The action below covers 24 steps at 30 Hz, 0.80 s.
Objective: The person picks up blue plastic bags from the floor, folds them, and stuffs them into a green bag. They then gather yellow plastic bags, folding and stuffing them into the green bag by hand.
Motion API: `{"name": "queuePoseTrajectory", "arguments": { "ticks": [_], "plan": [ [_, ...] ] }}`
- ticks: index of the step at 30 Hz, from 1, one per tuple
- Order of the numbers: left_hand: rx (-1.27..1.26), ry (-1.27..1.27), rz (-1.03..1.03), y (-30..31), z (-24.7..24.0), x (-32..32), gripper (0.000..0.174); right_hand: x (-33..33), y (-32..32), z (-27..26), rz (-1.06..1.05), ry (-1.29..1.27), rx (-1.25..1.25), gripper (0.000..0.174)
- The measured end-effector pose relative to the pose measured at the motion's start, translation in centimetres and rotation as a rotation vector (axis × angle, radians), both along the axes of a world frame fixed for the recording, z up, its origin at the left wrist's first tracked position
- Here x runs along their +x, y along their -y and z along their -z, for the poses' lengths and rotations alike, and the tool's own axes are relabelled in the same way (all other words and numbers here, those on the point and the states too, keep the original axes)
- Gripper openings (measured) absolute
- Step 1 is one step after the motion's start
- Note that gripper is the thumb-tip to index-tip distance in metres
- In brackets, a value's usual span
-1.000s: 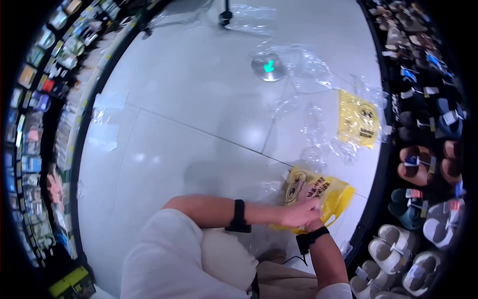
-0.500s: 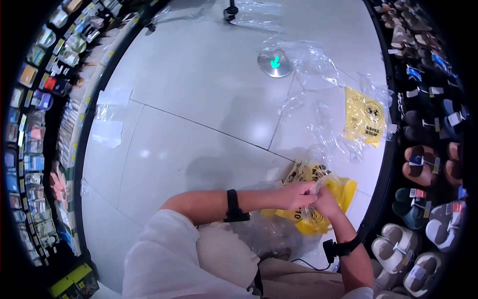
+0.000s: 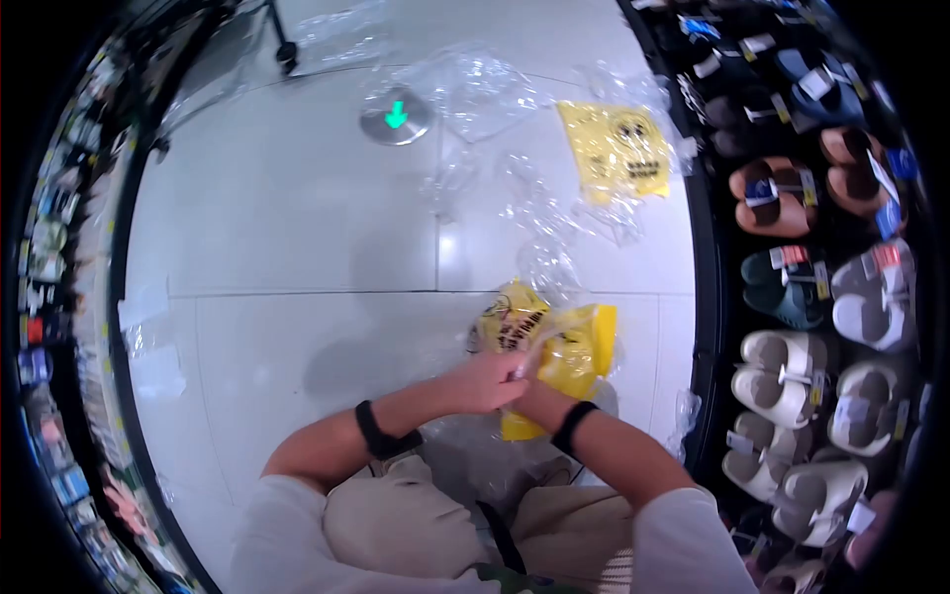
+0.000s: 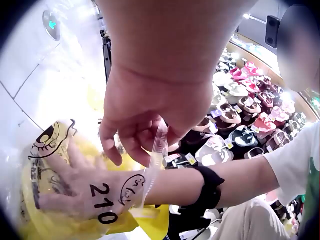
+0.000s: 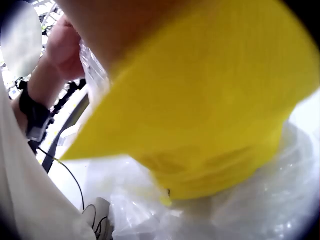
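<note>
A yellow and clear printed plastic bag (image 3: 569, 361) hangs just in front of the person, marked "210" and a drawn eye. My left hand (image 4: 155, 100) pinches a strip of its clear edge between curled fingers and thumb. The right hand (image 4: 75, 185) is inside the bag and shows through the clear film, its fingers spread toward the bag's far end. Its forearm passes below the left hand. From the right wrist, yellow plastic (image 5: 210, 100) fills most of the view and hides the fingers there.
Loose clear plastic (image 3: 485, 94) and another yellow printed bag (image 3: 618, 148) lie on the floor ahead. A floor disc with a green arrow (image 3: 396, 117) is further left. Sandal shelves (image 3: 782, 376) line the right side, goods shelves (image 3: 59, 257) the left. Clear plastic (image 5: 145, 195) lies below the right hand.
The head view has turned to the right, so the floor things appear further left. Both hands stay together at the yellow bag, and the right hand now reaches inside it.
</note>
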<state>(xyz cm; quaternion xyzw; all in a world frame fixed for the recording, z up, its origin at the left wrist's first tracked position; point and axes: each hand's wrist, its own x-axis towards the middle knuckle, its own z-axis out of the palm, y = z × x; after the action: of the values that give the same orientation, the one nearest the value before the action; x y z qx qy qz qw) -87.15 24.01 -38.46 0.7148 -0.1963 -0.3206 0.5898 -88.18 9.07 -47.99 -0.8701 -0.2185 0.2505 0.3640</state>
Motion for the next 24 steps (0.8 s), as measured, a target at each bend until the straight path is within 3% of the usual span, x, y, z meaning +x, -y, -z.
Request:
{"name": "queuePoseTrajectory", "arguments": {
  "ticks": [2, 4, 5, 7, 9, 11, 12, 14, 15, 17, 18, 20, 21, 23, 24],
  "plan": [
    [0.063, -0.071, 0.054, -1.0, 0.2, 0.3, 0.019, 0.0, -1.3, 0.9, -0.096, 0.008, -0.081, 0.054],
    [-0.059, -0.073, -0.106, -2.0, 1.5, -0.3, 0.018, 0.2, -2.3, 1.9, -0.132, -0.021, -0.128, 0.053],
    [-0.059, -0.101, -0.066, -2.2, 1.4, -0.4, 0.018, 0.3, -2.4, 2.3, -0.127, -0.043, -0.147, 0.053],
    [0.188, -0.182, -0.06, -2.6, 0.5, 0.0, 0.018, 0.6, -2.4, 2.8, -0.132, -0.092, -0.17, 0.052],
    [0.215, -0.133, -0.017, -2.4, 0.2, -0.1, 0.019, 0.8, -2.4, 3.1, -0.129, -0.117, -0.222, 0.051],
    [0.511, -0.024, 0.058, -1.6, -1.5, 1.2, 0.028, 1.0, -2.2, 3.1, -0.126, -0.124, -0.303, 0.051],
    [0.502, -0.008, 0.075, -1.0, -1.7, 1.9, 0.028, 1.0, -2.2, 3.2, -0.127, -0.123, -0.346, 0.051],
    [0.69, 0.418, -0.209, 0.1, -2.2, 2.9, 0.051, 1.1, -2.3, 3.1, -0.142, -0.112, -0.413, 0.051],
    [0.678, 0.43, -0.209, 0.8, -2.2, 3.8, 0.051, 1.0, -2.3, 2.9, -0.149, -0.118, -0.435, 0.051],
    [0.614, 0.864, -0.25, 2.2, -1.6, 6.2, 0.071, 0.8, -2.1, 2.5, -0.176, -0.129, -0.481, 0.051],
    [0.608, 0.872, -0.261, 2.9, -1.5, 6.8, 0.071, 0.7, -1.7, 2.0, -0.191, -0.138, -0.487, 0.051],
    [0.597, 0.955, 0.025, 5.0, -1.5, 7.6, 0.075, 0.3, -1.4, 1.2, -0.23, -0.149, -0.511, 0.051],
    [0.593, 0.961, 0.015, 5.7, -1.4, 7.9, 0.075, 0.1, -1.2, 0.7, -0.247, -0.16, -0.517, 0.051],
    [0.851, 0.663, 0.189, 6.7, -1.2, 8.0, 0.074, 0.2, -0.7, -0.1, -0.288, -0.182, -0.531, 0.052],
    [0.848, 0.671, 0.183, 6.6, -0.5, 7.9, 0.074, 0.2, -0.2, -0.8, -0.305, -0.192, -0.53, 0.052]
  ]
}}
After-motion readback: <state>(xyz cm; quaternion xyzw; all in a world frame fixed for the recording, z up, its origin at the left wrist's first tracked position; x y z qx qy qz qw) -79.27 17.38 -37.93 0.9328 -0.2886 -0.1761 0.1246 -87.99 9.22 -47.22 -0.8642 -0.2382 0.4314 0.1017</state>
